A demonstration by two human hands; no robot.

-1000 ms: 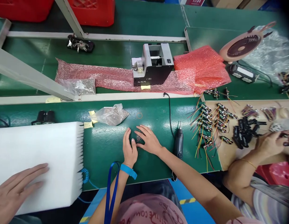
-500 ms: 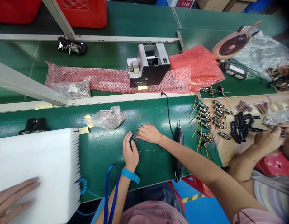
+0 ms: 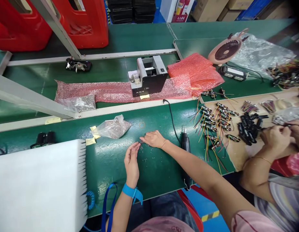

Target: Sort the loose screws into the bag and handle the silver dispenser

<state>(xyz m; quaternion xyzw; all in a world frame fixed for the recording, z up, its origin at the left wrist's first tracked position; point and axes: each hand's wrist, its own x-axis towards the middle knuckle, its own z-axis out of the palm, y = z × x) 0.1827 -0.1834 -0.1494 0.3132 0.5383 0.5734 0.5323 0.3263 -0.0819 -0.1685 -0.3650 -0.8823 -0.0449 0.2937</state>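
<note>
A small heap of tiny dark metal pieces point(image 3: 141, 145) lies on the green bench, with loose ones scattered nearer me; they are too small to name. My left hand point(image 3: 132, 161), wearing a blue wrist strap point(image 3: 132, 192), is at the heap's left side, its fingers and thumb drawn together. From the right, my right hand point(image 3: 153, 139) reaches the heap with curled fingers and its fingertips at the pieces. Whatever either hand pinches is hidden. Beyond them are a clear bag of small metal parts point(image 3: 115, 126) and a rubber band point(image 3: 142, 124).
An electric screwdriver point(image 3: 186, 151) with a cord lies right of my forearm. Wired small assemblies point(image 3: 209, 120) and black parts point(image 3: 248, 127) are farther right, beside a co-worker's hands point(image 3: 277, 137). White foam point(image 3: 38, 183) stands at left. A grey-black machine point(image 3: 149, 77) sits behind.
My left hand's thumb and fingers have come closer together at the heap. My right hand stays beside it. Another hand over the white foam has left the view, which has tilted up.
</note>
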